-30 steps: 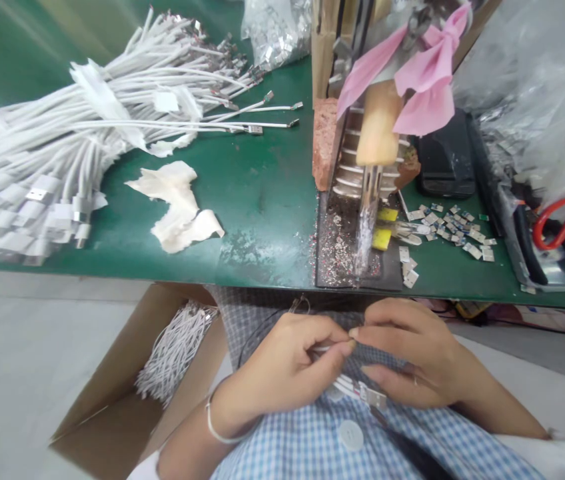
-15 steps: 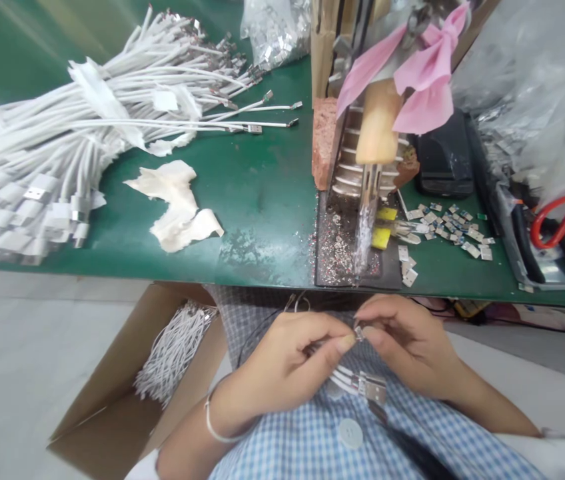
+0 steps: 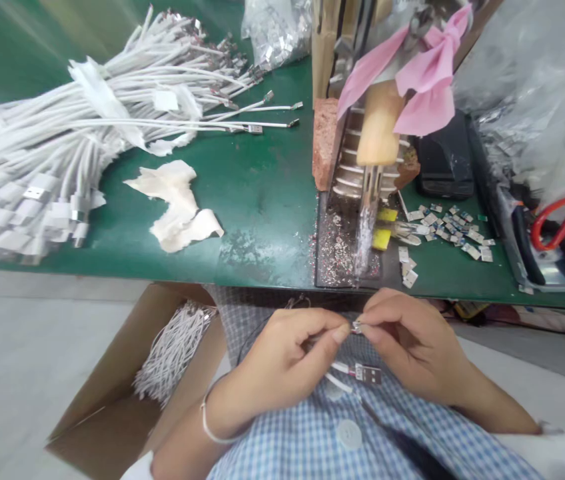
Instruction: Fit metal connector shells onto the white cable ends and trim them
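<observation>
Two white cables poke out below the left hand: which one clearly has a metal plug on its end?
The upper cable, ending in a silver plug against the checked cloth; the lower cable shows no such plug.

The right hand (image 3: 415,350), its thumb spread well apart from the index finger a second ago, now has thumb and fingers closed together on a small metal piece (image 3: 356,327) at the left hand's (image 3: 287,363) fingertips. The left thumb has risen a little and shifted left. Below, the USB connector (image 3: 368,375) has swung up from its downward slant to lie nearly level (its two square holes now show plainly), and the lower white cable (image 3: 338,383) has parted from the upper one, leaving a visible gap.
</observation>
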A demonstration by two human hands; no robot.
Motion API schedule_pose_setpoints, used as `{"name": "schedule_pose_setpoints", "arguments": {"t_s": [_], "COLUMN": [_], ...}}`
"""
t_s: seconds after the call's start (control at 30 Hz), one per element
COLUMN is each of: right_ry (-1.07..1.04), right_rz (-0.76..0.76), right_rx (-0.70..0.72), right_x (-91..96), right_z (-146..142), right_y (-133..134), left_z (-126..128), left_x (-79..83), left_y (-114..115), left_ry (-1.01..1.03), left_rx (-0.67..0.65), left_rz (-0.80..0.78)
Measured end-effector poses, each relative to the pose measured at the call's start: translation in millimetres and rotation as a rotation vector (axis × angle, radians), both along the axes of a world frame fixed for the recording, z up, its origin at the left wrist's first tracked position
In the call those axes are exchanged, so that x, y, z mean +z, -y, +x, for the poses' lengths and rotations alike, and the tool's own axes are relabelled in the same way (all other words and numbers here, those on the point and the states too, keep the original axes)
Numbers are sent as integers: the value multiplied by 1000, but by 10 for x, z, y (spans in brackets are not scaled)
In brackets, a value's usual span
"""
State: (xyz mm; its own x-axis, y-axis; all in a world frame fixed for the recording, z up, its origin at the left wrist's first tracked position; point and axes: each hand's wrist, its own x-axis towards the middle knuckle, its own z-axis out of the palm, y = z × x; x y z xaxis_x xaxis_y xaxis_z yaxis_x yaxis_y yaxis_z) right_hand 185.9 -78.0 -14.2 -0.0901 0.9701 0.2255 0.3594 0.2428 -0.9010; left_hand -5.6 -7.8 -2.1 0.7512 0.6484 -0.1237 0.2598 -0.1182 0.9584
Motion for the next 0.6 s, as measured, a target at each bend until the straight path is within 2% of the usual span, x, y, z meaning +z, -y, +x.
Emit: {"name": "schedule_pose_setpoints", "arguments": {"t_s": [0.1, 0.23, 0.33, 0.47, 0.6], "right_ry": [-3, -163, -238, -62, 116], "right_rz": [7, -15, -12, 110, 233], "right_rx": [23, 19, -66, -211, -217], "right_x": [9, 28, 46, 56, 50], "right_z": [22, 53, 52, 53, 64], "right_y": [6, 61, 82, 50, 5], "left_z": [11, 14, 12, 29, 64], "left_x": [10, 36, 55, 64, 65], "left_y": [-25, -43, -55, -90, -121], "left_ry": [11, 35, 68, 70, 62], "left_rx": [29, 59, 51, 79, 93], "left_rz": [-22, -101, -156, -177, -203]}}
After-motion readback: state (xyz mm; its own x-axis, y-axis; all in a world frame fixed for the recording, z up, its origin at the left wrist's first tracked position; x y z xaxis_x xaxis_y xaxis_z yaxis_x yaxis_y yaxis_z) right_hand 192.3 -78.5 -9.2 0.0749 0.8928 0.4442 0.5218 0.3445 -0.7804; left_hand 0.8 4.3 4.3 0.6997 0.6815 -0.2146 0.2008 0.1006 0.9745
